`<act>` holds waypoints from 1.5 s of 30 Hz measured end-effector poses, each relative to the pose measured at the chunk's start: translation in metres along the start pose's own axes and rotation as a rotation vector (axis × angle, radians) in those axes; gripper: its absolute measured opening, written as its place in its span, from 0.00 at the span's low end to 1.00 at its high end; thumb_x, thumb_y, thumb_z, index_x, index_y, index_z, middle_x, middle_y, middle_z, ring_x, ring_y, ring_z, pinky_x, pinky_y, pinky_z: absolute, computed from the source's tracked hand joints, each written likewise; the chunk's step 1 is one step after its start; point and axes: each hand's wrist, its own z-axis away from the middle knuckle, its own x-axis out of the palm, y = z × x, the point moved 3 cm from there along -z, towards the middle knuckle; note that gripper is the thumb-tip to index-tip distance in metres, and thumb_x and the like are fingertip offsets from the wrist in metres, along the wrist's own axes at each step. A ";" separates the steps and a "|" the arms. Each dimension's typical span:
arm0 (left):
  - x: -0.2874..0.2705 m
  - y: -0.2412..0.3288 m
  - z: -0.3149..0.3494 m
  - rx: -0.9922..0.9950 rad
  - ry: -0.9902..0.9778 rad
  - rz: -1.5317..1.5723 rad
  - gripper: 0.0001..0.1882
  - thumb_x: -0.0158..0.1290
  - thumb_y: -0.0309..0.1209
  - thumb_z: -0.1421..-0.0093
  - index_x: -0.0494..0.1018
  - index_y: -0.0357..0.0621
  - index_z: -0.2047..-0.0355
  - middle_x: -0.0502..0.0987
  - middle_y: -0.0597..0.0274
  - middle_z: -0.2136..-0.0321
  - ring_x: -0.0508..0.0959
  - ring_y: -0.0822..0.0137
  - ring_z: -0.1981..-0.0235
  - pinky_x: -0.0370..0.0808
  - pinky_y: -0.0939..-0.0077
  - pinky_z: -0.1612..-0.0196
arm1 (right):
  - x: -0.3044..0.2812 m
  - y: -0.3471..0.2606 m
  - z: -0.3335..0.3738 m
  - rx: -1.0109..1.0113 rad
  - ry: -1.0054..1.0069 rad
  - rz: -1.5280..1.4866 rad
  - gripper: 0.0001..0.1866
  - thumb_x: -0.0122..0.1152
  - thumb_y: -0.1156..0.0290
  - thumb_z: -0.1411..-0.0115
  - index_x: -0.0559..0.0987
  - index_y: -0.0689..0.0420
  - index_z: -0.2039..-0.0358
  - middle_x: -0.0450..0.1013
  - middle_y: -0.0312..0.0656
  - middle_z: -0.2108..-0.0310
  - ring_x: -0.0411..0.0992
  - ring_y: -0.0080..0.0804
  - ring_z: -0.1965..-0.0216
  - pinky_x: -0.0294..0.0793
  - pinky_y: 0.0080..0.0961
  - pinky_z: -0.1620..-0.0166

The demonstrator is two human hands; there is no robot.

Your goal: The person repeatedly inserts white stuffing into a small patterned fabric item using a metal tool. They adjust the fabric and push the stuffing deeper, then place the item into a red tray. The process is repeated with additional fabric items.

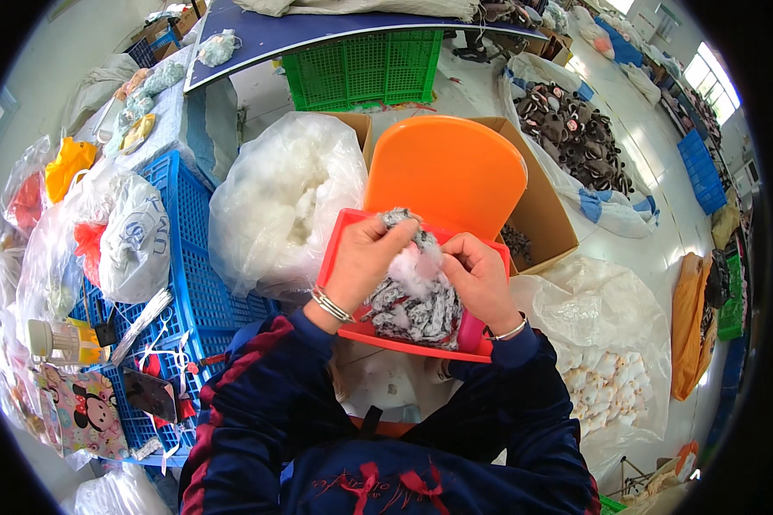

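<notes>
My left hand (pixel 365 262) is closed in a pinch on a small grey-and-white fuzzy plush piece (pixel 395 218). Its edge runs across to the fingertips of my right hand (pixel 483 281), which are pinched together on its other side. Pale pink-white stuffing fluff (pixel 415 270) shows between the two hands. Right below them, a red plastic tray (pixel 385 344) on my lap holds a heap of similar grey fuzzy pieces (pixel 421 316). A pink object (pixel 471 331) sits at the tray's right end, partly hidden. Both wrists wear metal bangles.
Beyond the tray stands an orange chair back (pixel 447 167) before a cardboard box (pixel 545 227). A clear bag of white stuffing (pixel 279 202) is at left, beside blue crates (pixel 193 266) bearing scissors and a jar. Bags of dark plush pieces (pixel 567 129) and white pieces (pixel 605 390) lie right.
</notes>
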 end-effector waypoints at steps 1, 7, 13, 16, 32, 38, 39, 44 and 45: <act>-0.002 0.005 0.000 0.014 0.018 0.023 0.11 0.56 0.33 0.36 0.79 0.36 0.69 0.77 0.70 0.75 0.73 0.81 0.72 0.70 0.84 0.68 | -0.001 0.001 0.000 0.004 -0.007 0.009 0.03 0.58 0.78 0.37 0.74 0.63 0.64 0.72 0.31 0.70 0.68 0.13 0.69 0.69 0.15 0.66; 0.004 -0.016 0.005 -0.023 -0.027 0.006 0.10 0.56 0.33 0.36 0.79 0.38 0.68 0.75 0.73 0.76 0.71 0.82 0.73 0.68 0.86 0.68 | 0.001 0.003 0.000 0.048 -0.040 -0.012 0.03 0.58 0.78 0.38 0.74 0.64 0.64 0.73 0.31 0.70 0.68 0.13 0.69 0.69 0.15 0.65; -0.003 -0.011 0.002 0.016 0.036 0.095 0.10 0.56 0.32 0.36 0.79 0.37 0.66 0.76 0.73 0.74 0.71 0.82 0.73 0.69 0.86 0.67 | -0.004 0.000 0.001 0.047 -0.039 0.021 0.04 0.59 0.78 0.38 0.75 0.64 0.65 0.73 0.31 0.70 0.68 0.13 0.69 0.70 0.15 0.65; -0.003 -0.010 0.000 0.061 0.035 0.121 0.10 0.55 0.31 0.36 0.80 0.36 0.63 0.76 0.73 0.73 0.72 0.82 0.72 0.70 0.85 0.66 | -0.004 0.002 0.000 0.042 -0.043 0.007 0.03 0.58 0.77 0.38 0.74 0.63 0.66 0.72 0.31 0.71 0.67 0.13 0.70 0.69 0.15 0.66; -0.003 -0.010 -0.005 -0.136 -0.117 0.147 0.12 0.51 0.35 0.33 0.79 0.38 0.65 0.79 0.68 0.69 0.73 0.79 0.69 0.69 0.85 0.63 | -0.038 -0.002 -0.011 0.256 -0.156 -0.032 0.09 0.60 0.68 0.37 0.74 0.60 0.62 0.67 0.27 0.77 0.63 0.12 0.78 0.62 0.12 0.74; 0.020 -0.035 -0.001 -0.193 -0.438 0.038 0.13 0.46 0.34 0.31 0.76 0.39 0.62 0.77 0.68 0.68 0.73 0.78 0.64 0.69 0.82 0.56 | -0.002 -0.022 -0.021 0.170 -0.219 -0.211 0.08 0.55 0.71 0.34 0.76 0.63 0.62 0.74 0.33 0.74 0.72 0.17 0.76 0.68 0.13 0.73; 0.023 -0.035 -0.002 -0.207 -0.474 0.059 0.13 0.46 0.35 0.31 0.76 0.39 0.62 0.77 0.68 0.69 0.73 0.78 0.64 0.69 0.83 0.56 | -0.005 -0.019 -0.020 0.183 -0.211 -0.182 0.07 0.55 0.72 0.34 0.75 0.64 0.62 0.74 0.34 0.73 0.73 0.18 0.76 0.69 0.13 0.72; 0.025 -0.032 0.000 -0.214 -0.505 -0.028 0.13 0.44 0.36 0.30 0.74 0.42 0.62 0.74 0.70 0.72 0.71 0.78 0.68 0.68 0.84 0.61 | -0.008 -0.020 -0.018 0.211 -0.220 -0.202 0.07 0.55 0.72 0.34 0.75 0.64 0.62 0.73 0.37 0.73 0.74 0.21 0.76 0.72 0.15 0.73; 0.026 -0.031 0.001 -0.246 -0.507 -0.038 0.13 0.44 0.36 0.30 0.74 0.42 0.63 0.73 0.70 0.72 0.71 0.78 0.68 0.68 0.84 0.62 | -0.008 -0.017 -0.018 0.221 -0.234 -0.207 0.07 0.55 0.72 0.34 0.74 0.64 0.62 0.73 0.36 0.73 0.74 0.21 0.76 0.72 0.16 0.73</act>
